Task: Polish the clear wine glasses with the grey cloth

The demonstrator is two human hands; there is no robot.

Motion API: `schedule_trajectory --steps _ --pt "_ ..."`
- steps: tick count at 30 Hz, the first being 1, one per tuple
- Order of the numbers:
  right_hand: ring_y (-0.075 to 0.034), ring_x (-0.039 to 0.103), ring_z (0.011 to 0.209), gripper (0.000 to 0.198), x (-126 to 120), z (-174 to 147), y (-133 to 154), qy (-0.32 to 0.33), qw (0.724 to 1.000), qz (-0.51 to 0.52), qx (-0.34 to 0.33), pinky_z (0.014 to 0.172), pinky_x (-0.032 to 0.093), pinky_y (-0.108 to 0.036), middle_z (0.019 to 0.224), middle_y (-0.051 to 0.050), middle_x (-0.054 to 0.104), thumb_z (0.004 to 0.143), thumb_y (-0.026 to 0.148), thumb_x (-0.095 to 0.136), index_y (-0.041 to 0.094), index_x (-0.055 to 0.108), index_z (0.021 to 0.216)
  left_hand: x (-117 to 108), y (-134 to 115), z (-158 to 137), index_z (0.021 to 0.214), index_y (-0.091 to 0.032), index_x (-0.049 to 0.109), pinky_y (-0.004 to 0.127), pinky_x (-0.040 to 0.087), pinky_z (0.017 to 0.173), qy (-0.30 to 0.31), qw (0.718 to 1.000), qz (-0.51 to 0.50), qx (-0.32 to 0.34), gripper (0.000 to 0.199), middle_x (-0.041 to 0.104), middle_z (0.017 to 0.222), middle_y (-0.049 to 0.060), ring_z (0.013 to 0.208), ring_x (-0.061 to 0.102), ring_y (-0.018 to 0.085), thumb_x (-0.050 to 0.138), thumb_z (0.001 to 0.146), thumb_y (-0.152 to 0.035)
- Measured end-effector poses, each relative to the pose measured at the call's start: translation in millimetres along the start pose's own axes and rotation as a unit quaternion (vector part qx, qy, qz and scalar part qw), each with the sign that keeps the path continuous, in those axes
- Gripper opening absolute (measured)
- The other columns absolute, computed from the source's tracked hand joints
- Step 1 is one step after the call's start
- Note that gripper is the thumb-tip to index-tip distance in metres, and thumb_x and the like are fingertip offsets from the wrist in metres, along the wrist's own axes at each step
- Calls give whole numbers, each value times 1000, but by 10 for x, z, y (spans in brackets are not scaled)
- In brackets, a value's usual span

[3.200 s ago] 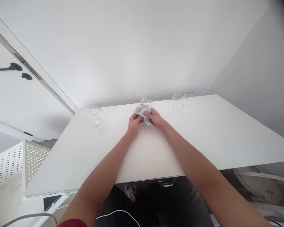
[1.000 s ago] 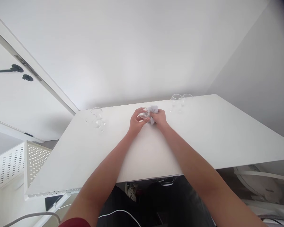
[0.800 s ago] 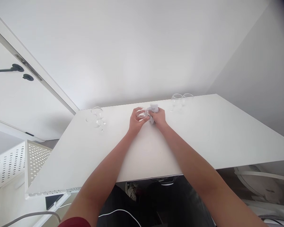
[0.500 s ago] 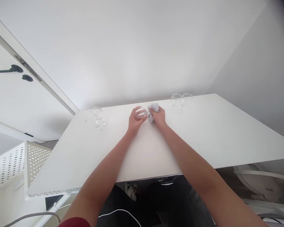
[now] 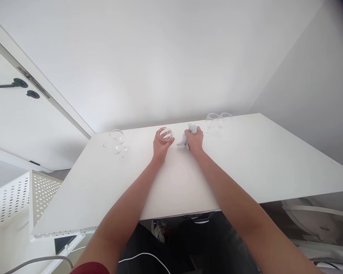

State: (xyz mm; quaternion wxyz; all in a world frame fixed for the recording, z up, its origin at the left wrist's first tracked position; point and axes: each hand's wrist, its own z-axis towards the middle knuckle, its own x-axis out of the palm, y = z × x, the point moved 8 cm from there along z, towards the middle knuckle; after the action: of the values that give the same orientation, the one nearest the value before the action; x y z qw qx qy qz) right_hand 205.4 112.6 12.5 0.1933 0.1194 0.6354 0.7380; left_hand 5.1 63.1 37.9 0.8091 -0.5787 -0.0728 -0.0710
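Near the far middle of the white table [image 5: 171,182], my left hand [image 5: 161,146] is wrapped round the bowl of a clear wine glass [image 5: 165,134]. The glass is tilted, its stem pointing toward the right. A short gap away, my right hand [image 5: 195,139] grips a crumpled pale grey cloth [image 5: 184,140], part of which hangs out to the left of the fingers. The cloth and the glass are apart.
Two clear glasses, one a stemmed glass [image 5: 117,136], stand close together on the table's left. Two more, including a rear-right glass [image 5: 213,118], stand at the far edge. A white wall [image 5: 160,68] rises behind; a perforated white panel [image 5: 44,190] adjoins the left side.
My right hand has drawn the cloth off the glass's stem and moved a little right. My left hand, still holding the glass, has shifted slightly left.
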Motion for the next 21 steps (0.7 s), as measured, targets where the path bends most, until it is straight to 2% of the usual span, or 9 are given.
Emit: schedule_trajectory --steps 2,4,7,9,11,13,17,21 --pt "-17 55 72 10 30 -50 187 35 993 -74 -81 63 47 -29 85 -1 62 75 22 61 22 58 84 -25 5 5 134 -31 57 42 54 96 -9 1000 27 1 65 67 130 11 117 67 27 85 78 -47" --pt "-18 58 78 16 150 -147 346 117 966 -153 -170 68 48 -30 91 -2 64 73 15 60 22 64 87 -64 7 9 137 -32 57 39 54 93 -24 998 56 -2 67 67 129 11 120 63 27 86 77 -46" --pt "-18 62 83 34 394 -391 407 302 889 -237 -251 71 47 -29 108 -4 67 72 9 58 24 74 98 -116 3 10 141 -33 57 36 53 89 -42 996 77 -9 72 65 130 10 121 62 27 86 77 -47" --pt "-17 64 86 44 484 -549 393 390 835 -273 -277 70 46 -27 122 -2 66 73 7 58 28 77 106 -137 5 10 144 -35 57 35 53 88 -50 995 88 -17 73 65 129 9 117 63 25 85 77 -48" --pt "-17 65 88 52 517 -630 394 415 804 -310 -293 67 44 -26 132 0 64 74 6 58 33 77 114 -144 14 12 146 -36 56 34 52 86 -51 993 101 -24 74 65 123 8 114 64 24 84 78 -49" --pt "-17 65 87 58 545 -666 398 413 784 -353 -301 65 43 -26 139 0 62 74 7 59 36 75 122 -144 23 18 147 -37 56 33 52 86 -50 993 107 -25 75 66 117 7 117 63 25 84 78 -48" --pt "-17 66 81 59 638 -739 371 418 744 -428 -297 61 40 -27 142 2 62 75 11 62 39 72 126 -158 53 35 146 -36 57 33 50 88 -55 991 118 -19 73 68 114 7 118 62 25 83 79 -47" --pt "-20 69 86 54 685 -792 371 408 742 -454 -275 62 41 -27 137 -2 67 78 14 64 34 72 127 -175 122 53 149 -36 54 35 51 89 -55 990 123 -29 75 68 119 8 105 64 22 82 80 -48"
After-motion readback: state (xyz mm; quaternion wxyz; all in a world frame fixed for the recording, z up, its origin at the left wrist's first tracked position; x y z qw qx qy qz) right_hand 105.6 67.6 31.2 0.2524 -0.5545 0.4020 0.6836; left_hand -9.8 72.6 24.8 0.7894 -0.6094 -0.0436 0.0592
